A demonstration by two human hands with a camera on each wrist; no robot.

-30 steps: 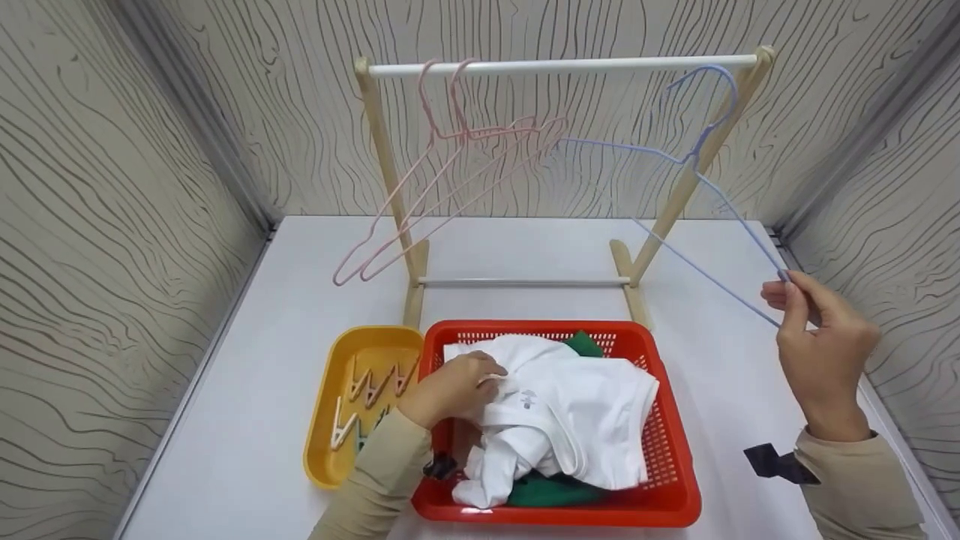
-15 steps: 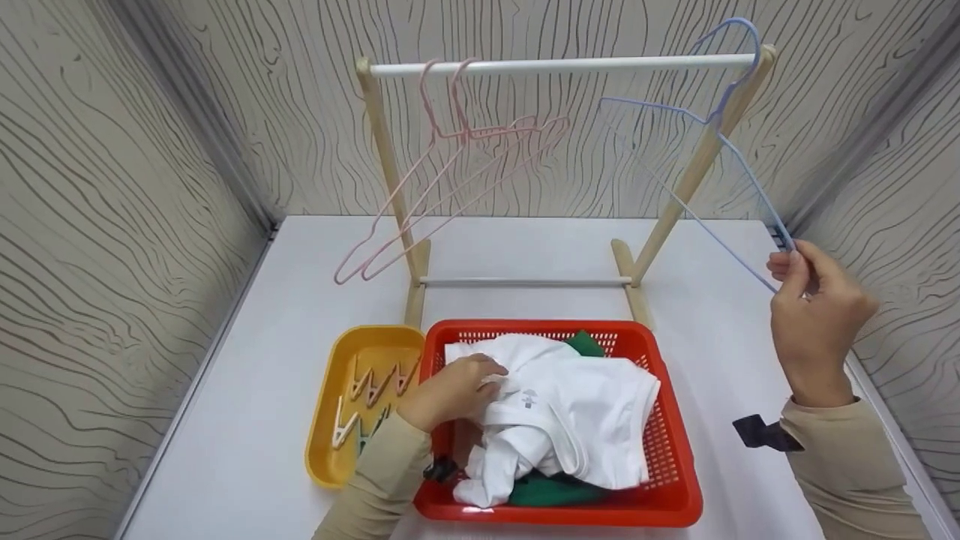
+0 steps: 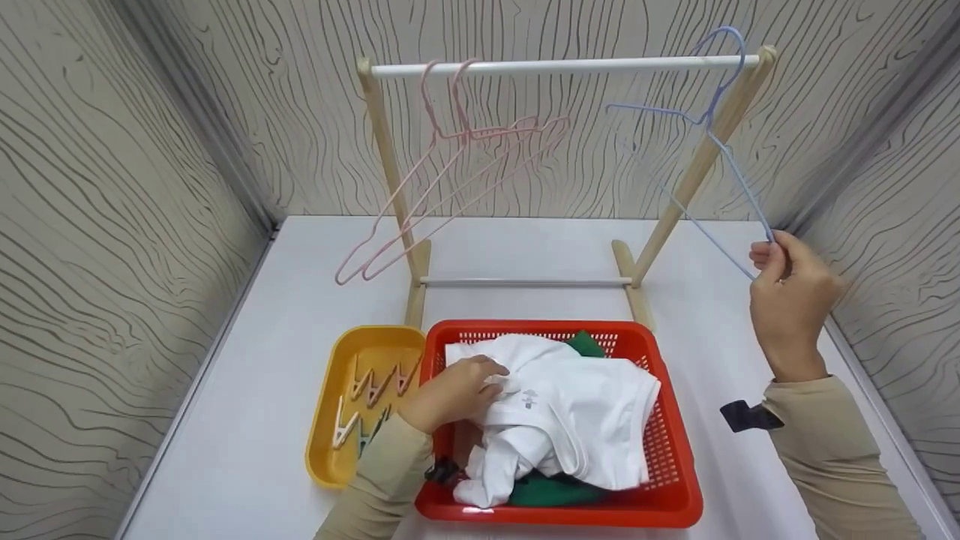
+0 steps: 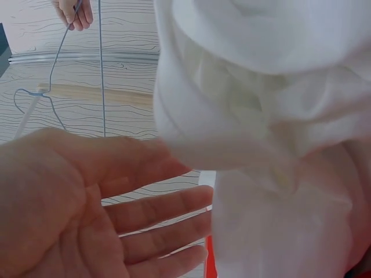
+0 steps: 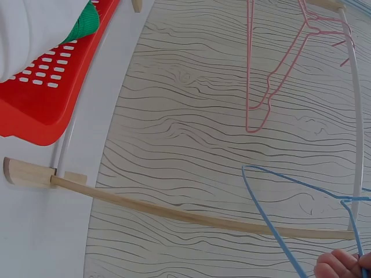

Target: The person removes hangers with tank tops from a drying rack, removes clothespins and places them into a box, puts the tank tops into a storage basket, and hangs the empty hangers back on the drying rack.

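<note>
My right hand [image 3: 795, 304] pinches the lower right corner of a thin blue wire hanger [image 3: 709, 118]. The hanger's hook appears to straddle the white rod [image 3: 570, 65] near its right end, above a slanted wooden leg. My left hand [image 3: 454, 390] rests at the left side of a crumpled white shirt [image 3: 600, 409] inside the red basket [image 3: 679, 480]. In the left wrist view, its lower fingers [image 4: 168, 237] lie nearly straight beside the cloth, and the fabric covers the tip of the uppermost digit.
Two pink hangers [image 3: 401, 187] hang on the rod's left part. Beside the basket, a yellow tray [image 3: 319, 439] holds several clothespins [image 3: 341, 427]. Green cloth [image 3: 555, 491] shows beneath the shirt. Patterned panels wall in the white table on three sides.
My right hand rose with the blue hanger, then shifted left; the hook went from below the rod's level up to around the rod. The left hand and shirt stayed put.
</note>
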